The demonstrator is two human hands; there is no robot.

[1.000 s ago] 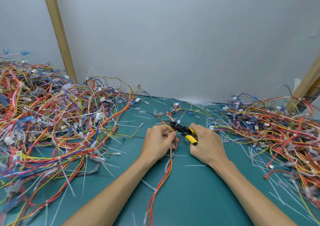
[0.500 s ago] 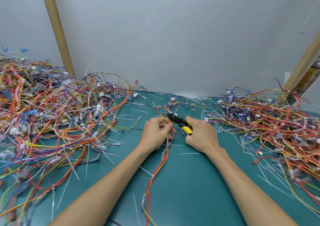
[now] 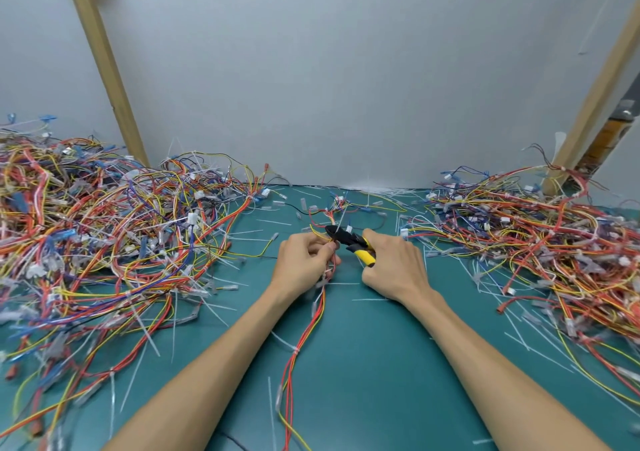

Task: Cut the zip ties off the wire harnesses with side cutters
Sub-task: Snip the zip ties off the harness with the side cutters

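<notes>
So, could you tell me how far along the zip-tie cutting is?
Many cut zip ties lie loose on the green mat, so plenty is done. In hand: the left hand pinches a red-and-yellow harness while the right hand holds the side cutters with their nose at it. Remaining: a white tie lower on that harness, and tie tails sticking out of the left pile. The right pile is unclear.

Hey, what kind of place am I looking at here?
Probably a wiring rework bench: green mat, heaps of wire harnesses on both sides, cut zip ties scattered about, side cutters in the right hand.
</notes>
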